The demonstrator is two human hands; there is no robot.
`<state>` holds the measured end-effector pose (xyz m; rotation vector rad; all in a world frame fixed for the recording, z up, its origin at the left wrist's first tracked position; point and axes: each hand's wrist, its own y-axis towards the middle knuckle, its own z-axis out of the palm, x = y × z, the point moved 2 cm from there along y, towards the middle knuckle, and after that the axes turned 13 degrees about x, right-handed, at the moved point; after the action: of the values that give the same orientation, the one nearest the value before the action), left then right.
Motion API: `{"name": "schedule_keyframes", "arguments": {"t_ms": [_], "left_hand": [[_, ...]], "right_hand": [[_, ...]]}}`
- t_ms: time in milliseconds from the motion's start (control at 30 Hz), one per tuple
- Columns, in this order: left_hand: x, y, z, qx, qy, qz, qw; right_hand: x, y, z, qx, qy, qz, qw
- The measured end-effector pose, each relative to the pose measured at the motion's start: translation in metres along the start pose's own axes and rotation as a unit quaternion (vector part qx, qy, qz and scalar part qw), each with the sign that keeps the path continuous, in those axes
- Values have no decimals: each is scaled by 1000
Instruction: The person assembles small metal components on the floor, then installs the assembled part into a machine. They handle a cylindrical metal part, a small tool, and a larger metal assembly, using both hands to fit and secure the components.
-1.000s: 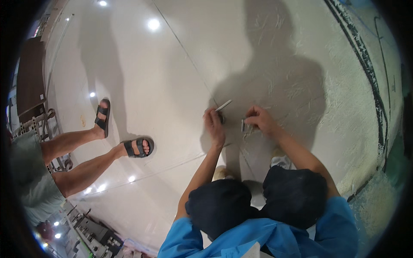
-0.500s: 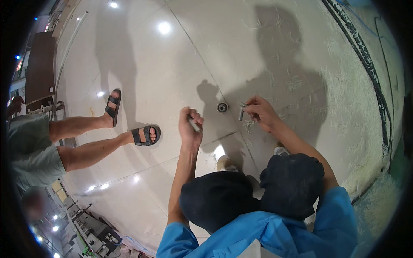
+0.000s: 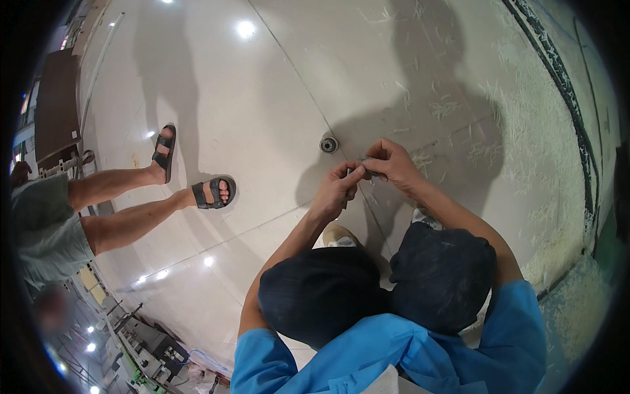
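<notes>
My left hand (image 3: 338, 186) and my right hand (image 3: 392, 165) meet at the fingertips above the tiled floor, in front of my knees. The left is closed around a short grey metal cylinder, mostly hidden by its fingers. Between the thumb and fingers of the right is a small grey metal piece (image 3: 369, 173), largely covered, so its exact shape does not show. I cannot tell whether the two metal pieces touch. Just beyond my hands, a round dark metal part (image 3: 329, 144) with a ringed centre rests on the floor.
At the left stands another person, with legs (image 3: 134, 226) and black sandals (image 3: 214, 193) in view. Pale shavings (image 3: 551, 197) are scattered over the floor at the right, beside a dark curved strip (image 3: 569, 108). A brown panel (image 3: 58, 105) and machinery (image 3: 147, 351) line the left side.
My left hand has moved right, toward the right hand, bringing the fingertips together. The right hand has shifted slightly left. The round part lies still on the floor.
</notes>
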<state>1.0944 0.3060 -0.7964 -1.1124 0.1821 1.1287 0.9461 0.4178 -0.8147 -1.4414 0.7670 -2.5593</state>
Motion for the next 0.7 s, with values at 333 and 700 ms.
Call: {"name": "schedule_keyframes", "arguments": {"t_ms": [333,700], "left_hand": [[9,0,-12,-23,-47,34,998],[4,-6,-12,-33,44,23,998]], "right_hand": [[5,2,-5,-25,-43,-27,998],[12,2,-14,46,20,18,999]]}}
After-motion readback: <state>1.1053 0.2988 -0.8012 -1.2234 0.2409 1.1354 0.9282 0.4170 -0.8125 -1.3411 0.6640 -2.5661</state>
